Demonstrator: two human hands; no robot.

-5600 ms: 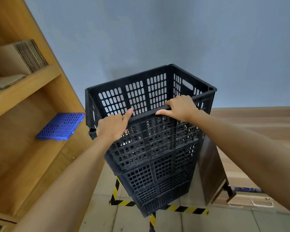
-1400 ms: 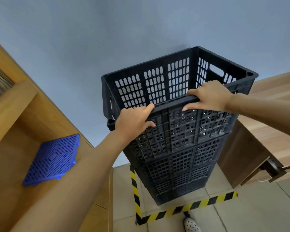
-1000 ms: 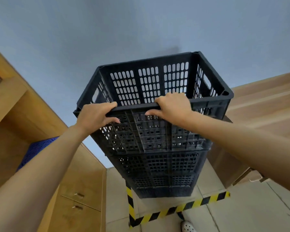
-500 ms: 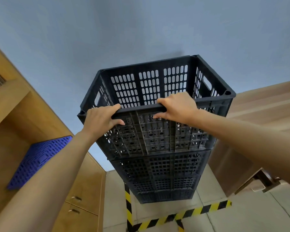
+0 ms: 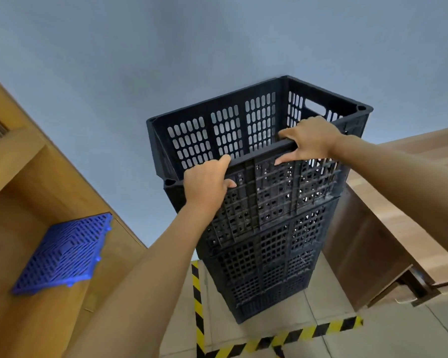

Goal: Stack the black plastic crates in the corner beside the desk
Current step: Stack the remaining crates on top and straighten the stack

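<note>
A tall stack of black plastic crates (image 5: pixel 269 244) stands on the floor in the corner between the blue wall and a wooden desk (image 5: pixel 388 228). The top crate (image 5: pixel 225 130) is open and perforated. It sits slightly twisted against the crate under it, whose left corner sticks out below. My left hand (image 5: pixel 204 184) grips the near rim at its left part. My right hand (image 5: pixel 308 140) grips the same rim further right, fingers curled over the edge.
A wooden shelf unit (image 5: pixel 23 202) stands at the left with a blue plastic grid tile (image 5: pixel 62 254) on a shelf. Yellow-and-black tape (image 5: pixel 198 293) marks an area on the tiled floor around the stack.
The top crate has turned on the stack since half a second ago, its right end now farther back. Both hands stayed on the near rim. My view has shifted left.
</note>
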